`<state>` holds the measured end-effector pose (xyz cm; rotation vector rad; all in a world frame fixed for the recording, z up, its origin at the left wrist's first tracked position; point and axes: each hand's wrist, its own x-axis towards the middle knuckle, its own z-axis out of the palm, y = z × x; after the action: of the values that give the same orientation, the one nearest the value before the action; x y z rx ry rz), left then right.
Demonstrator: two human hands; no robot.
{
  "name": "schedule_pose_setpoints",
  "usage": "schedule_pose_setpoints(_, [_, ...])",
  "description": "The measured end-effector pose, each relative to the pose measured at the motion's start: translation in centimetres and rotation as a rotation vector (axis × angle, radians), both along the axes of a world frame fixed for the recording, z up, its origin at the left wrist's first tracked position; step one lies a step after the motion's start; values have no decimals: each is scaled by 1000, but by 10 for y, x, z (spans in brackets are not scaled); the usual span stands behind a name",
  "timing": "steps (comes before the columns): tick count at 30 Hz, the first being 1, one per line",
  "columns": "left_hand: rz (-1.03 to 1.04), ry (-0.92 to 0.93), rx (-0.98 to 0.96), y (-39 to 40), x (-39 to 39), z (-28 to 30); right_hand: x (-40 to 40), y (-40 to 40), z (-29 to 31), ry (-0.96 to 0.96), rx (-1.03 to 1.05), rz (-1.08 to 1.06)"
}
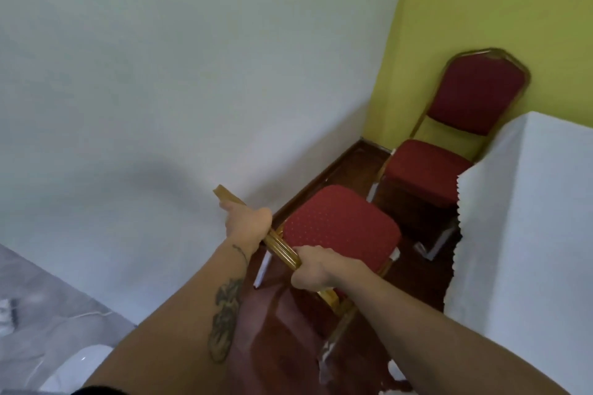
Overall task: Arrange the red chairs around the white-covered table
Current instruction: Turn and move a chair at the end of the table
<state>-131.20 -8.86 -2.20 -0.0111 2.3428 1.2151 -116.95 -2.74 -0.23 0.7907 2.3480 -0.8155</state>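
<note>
A red chair (340, 228) with a gold metal frame stands just in front of me, its seat pointing away. Both hands grip the top rail of its backrest. My left hand (248, 221) holds the rail's left part and my right hand (316, 268) holds its right part. The backrest pad is hidden from this angle. A second red chair (426, 170) stands further back by the yellow wall, facing me, its right side tucked against the white-covered table (526, 234), which fills the right edge of the view.
A white wall (160, 90) runs close along the left and meets a yellow wall (481, 3) in the corner. Dark red-brown floor (288, 330) lies between wall and table. Grey marble floor and a white object show at bottom left.
</note>
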Motion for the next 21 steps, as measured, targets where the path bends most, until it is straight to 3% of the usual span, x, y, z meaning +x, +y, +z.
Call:
schedule_pose_setpoints(11, [-351, -120, 22, 37, -18, -6, 6, 3, -9, -13, 2, -186])
schedule_pose_setpoints(21, [-671, -74, 15, 130, -13, -9, 24, 54, -18, -61, -97, -335])
